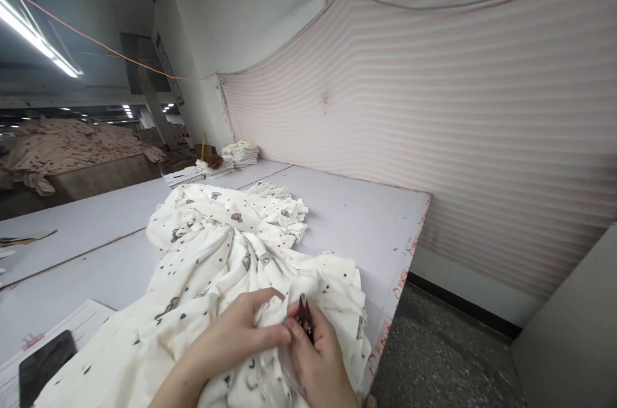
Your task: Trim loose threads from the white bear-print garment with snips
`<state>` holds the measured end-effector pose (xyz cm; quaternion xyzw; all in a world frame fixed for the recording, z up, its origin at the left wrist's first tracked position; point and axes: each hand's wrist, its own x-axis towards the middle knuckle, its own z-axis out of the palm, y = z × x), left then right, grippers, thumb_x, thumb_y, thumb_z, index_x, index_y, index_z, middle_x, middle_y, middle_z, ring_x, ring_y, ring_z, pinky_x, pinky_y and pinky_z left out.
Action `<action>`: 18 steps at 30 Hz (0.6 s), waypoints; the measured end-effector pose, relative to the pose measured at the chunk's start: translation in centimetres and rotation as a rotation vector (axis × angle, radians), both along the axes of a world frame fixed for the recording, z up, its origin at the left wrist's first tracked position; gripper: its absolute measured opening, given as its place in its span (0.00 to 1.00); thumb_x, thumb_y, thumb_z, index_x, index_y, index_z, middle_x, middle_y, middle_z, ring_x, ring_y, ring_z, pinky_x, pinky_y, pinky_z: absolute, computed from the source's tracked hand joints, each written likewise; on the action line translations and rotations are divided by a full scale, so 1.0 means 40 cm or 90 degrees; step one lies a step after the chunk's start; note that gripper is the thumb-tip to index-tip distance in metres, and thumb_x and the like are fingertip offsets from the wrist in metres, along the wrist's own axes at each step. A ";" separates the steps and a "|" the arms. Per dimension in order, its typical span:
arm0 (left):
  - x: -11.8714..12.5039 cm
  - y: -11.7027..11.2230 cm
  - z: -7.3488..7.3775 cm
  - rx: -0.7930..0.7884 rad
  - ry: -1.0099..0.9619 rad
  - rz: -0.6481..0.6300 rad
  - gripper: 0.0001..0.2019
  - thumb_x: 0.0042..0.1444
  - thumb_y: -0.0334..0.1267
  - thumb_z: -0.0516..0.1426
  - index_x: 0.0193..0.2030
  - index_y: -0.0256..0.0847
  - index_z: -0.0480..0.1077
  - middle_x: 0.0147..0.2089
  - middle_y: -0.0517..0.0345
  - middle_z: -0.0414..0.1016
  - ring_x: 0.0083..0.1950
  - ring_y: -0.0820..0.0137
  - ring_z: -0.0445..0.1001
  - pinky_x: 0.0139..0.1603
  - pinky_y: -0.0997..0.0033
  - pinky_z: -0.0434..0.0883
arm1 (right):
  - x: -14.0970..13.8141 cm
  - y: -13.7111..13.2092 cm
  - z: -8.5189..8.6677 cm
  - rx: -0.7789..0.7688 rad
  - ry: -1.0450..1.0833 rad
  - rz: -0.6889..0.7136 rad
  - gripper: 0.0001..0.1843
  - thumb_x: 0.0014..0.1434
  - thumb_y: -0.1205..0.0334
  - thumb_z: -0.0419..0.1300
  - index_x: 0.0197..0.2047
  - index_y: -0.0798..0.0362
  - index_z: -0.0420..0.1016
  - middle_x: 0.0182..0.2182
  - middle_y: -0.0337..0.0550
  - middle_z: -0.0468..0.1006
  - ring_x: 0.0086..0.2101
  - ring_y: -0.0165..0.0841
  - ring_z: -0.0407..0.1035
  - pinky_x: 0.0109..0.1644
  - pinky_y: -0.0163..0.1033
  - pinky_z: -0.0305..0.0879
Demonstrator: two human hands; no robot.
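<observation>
Large pale grey worktop (347, 215) ran away to far left, right edge dropping to speckled floor (434, 356). Cream printed crinkle-cotton garment (212, 254) lay heaped along worktop, long axis running away from hands, near end bunched beside right edge. Open worktop beyond and left. Left hand (236, 337) pinched fabric fold; right hand (318, 363) closed on small dark thread snips (304, 317), touching fold.

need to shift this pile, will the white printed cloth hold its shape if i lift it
Probably not: the cloth lies in soft folds and bunches under the left hand, so it looks floppy. It seems thin and light, and may drag across the table.
</observation>
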<state>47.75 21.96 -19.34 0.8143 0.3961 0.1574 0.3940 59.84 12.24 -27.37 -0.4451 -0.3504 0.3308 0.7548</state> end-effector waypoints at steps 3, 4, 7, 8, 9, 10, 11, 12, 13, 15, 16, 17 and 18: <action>0.015 -0.018 0.001 0.042 0.037 -0.118 0.18 0.51 0.53 0.60 0.42 0.43 0.73 0.42 0.58 0.76 0.47 0.59 0.72 0.43 0.69 0.69 | 0.005 -0.013 -0.001 -0.016 -0.052 0.012 0.19 0.56 0.43 0.59 0.36 0.51 0.73 0.28 0.40 0.75 0.33 0.34 0.72 0.32 0.33 0.67; 0.012 -0.020 0.003 0.070 0.025 -0.115 0.15 0.55 0.52 0.57 0.40 0.44 0.72 0.39 0.59 0.75 0.45 0.61 0.72 0.42 0.71 0.68 | 0.019 -0.021 -0.001 -0.021 -0.076 0.004 0.19 0.57 0.43 0.59 0.37 0.51 0.73 0.29 0.41 0.76 0.34 0.35 0.73 0.35 0.35 0.68; -0.007 -0.027 0.004 0.166 -0.007 -0.085 0.11 0.59 0.48 0.51 0.37 0.44 0.68 0.52 0.55 0.71 0.46 0.62 0.71 0.33 0.73 0.65 | 0.084 -0.038 0.003 -0.055 -0.168 -0.078 0.17 0.60 0.46 0.56 0.43 0.49 0.74 0.40 0.45 0.79 0.44 0.39 0.72 0.47 0.39 0.68; -0.013 -0.030 0.002 0.184 -0.029 -0.081 0.08 0.59 0.45 0.51 0.36 0.45 0.66 0.58 0.54 0.67 0.50 0.61 0.69 0.33 0.73 0.64 | 0.110 -0.037 0.006 -0.074 -0.200 -0.106 0.18 0.60 0.48 0.56 0.48 0.48 0.73 0.47 0.45 0.77 0.50 0.40 0.69 0.52 0.41 0.66; -0.019 -0.034 -0.001 0.179 -0.057 -0.080 0.04 0.57 0.41 0.52 0.34 0.45 0.64 0.61 0.55 0.64 0.54 0.60 0.67 0.36 0.72 0.64 | 0.136 -0.033 0.010 -0.094 -0.230 -0.116 0.19 0.60 0.50 0.56 0.54 0.45 0.70 0.54 0.44 0.72 0.56 0.41 0.64 0.57 0.42 0.63; -0.023 -0.037 -0.005 0.150 -0.087 -0.083 0.01 0.55 0.37 0.51 0.33 0.45 0.62 0.61 0.56 0.64 0.56 0.60 0.66 0.41 0.70 0.65 | 0.162 -0.025 0.016 -0.112 -0.254 -0.105 0.23 0.60 0.53 0.56 0.59 0.42 0.66 0.61 0.41 0.65 0.61 0.40 0.57 0.61 0.43 0.59; -0.025 -0.039 -0.011 0.108 -0.117 -0.090 0.02 0.53 0.33 0.51 0.32 0.45 0.60 0.59 0.56 0.68 0.57 0.60 0.65 0.48 0.67 0.64 | 0.184 -0.015 0.023 -0.127 -0.269 -0.069 0.27 0.60 0.55 0.56 0.63 0.39 0.61 0.65 0.38 0.59 0.64 0.38 0.51 0.63 0.43 0.55; -0.027 -0.040 -0.017 0.062 -0.146 -0.102 0.04 0.51 0.30 0.50 0.31 0.45 0.59 0.55 0.56 0.71 0.57 0.60 0.65 0.54 0.62 0.60 | 0.203 -0.003 0.030 -0.135 -0.276 -0.009 0.30 0.60 0.58 0.56 0.65 0.38 0.56 0.66 0.37 0.56 0.65 0.36 0.47 0.65 0.43 0.52; -0.029 -0.039 -0.023 0.018 -0.170 -0.119 0.06 0.50 0.29 0.49 0.30 0.44 0.57 0.52 0.56 0.73 0.57 0.61 0.65 0.58 0.60 0.58 | 0.218 0.009 0.038 -0.141 -0.275 0.063 0.32 0.58 0.61 0.56 0.66 0.39 0.56 0.66 0.38 0.57 0.65 0.35 0.48 0.65 0.43 0.51; -0.031 -0.033 -0.034 -0.035 -0.199 -0.143 0.06 0.50 0.28 0.48 0.29 0.44 0.56 0.52 0.56 0.72 0.58 0.61 0.65 0.58 0.60 0.57 | 0.232 0.028 0.052 -0.144 -0.267 0.192 0.31 0.54 0.65 0.59 0.62 0.44 0.64 0.58 0.43 0.67 0.60 0.37 0.57 0.62 0.42 0.55; -0.031 -0.030 -0.037 -0.042 -0.207 -0.152 0.05 0.50 0.28 0.48 0.29 0.44 0.57 0.52 0.56 0.72 0.58 0.61 0.64 0.58 0.61 0.57 | 0.232 0.032 0.057 -0.143 -0.265 0.231 0.27 0.52 0.66 0.60 0.57 0.48 0.69 0.50 0.43 0.73 0.55 0.37 0.63 0.58 0.41 0.58; -0.032 -0.027 -0.038 -0.040 -0.209 -0.157 0.05 0.51 0.29 0.47 0.29 0.43 0.58 0.50 0.55 0.72 0.57 0.61 0.65 0.57 0.62 0.57 | 0.228 0.033 0.060 -0.144 -0.264 0.249 0.23 0.51 0.66 0.61 0.52 0.50 0.73 0.42 0.41 0.74 0.49 0.36 0.68 0.54 0.39 0.61; -0.031 -0.025 -0.036 -0.028 -0.202 -0.156 0.05 0.51 0.29 0.47 0.30 0.43 0.59 0.47 0.56 0.72 0.54 0.62 0.66 0.55 0.63 0.58 | 0.222 0.030 0.061 -0.146 -0.264 0.243 0.17 0.52 0.66 0.61 0.47 0.51 0.75 0.35 0.38 0.73 0.42 0.33 0.69 0.48 0.37 0.63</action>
